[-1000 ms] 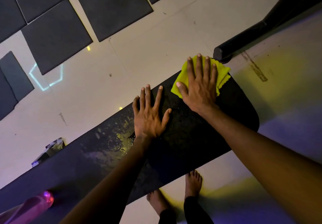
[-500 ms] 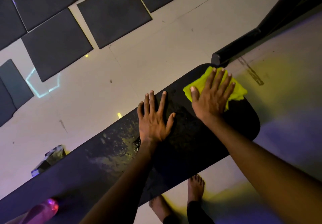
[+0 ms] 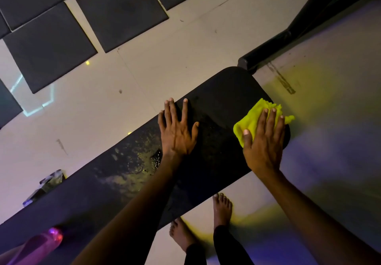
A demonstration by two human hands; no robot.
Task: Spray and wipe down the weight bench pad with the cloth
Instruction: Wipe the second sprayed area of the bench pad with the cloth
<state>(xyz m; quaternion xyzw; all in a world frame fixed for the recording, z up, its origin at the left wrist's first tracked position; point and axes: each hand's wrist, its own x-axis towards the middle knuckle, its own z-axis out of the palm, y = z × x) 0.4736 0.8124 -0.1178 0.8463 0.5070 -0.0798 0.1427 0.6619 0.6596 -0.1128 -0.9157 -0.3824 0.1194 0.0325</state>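
The black bench pad [image 3: 222, 91] runs diagonally from lower left to upper right, with wet droplets [image 3: 142, 161] shining near its middle. My right hand [image 3: 262, 141] presses flat on a bright yellow cloth [image 3: 250, 120] at the pad's right end, near its front edge. My left hand [image 3: 177, 130] rests flat on the pad with fingers spread, left of the cloth. A pink-lit bottle [image 3: 39, 244] lies at the pad's lower left end.
Black floor mats [image 3: 49, 46] cover the pale floor beyond the bench. A black metal frame bar [image 3: 274, 50] crosses the floor at upper right. A small dark object [image 3: 45, 184] sits behind the pad at left. My bare feet [image 3: 221, 209] stand under the pad's front edge.
My right hand has swept the cloth from the pad's far edge across its right end toward the front edge. My left hand has stayed flat in place.
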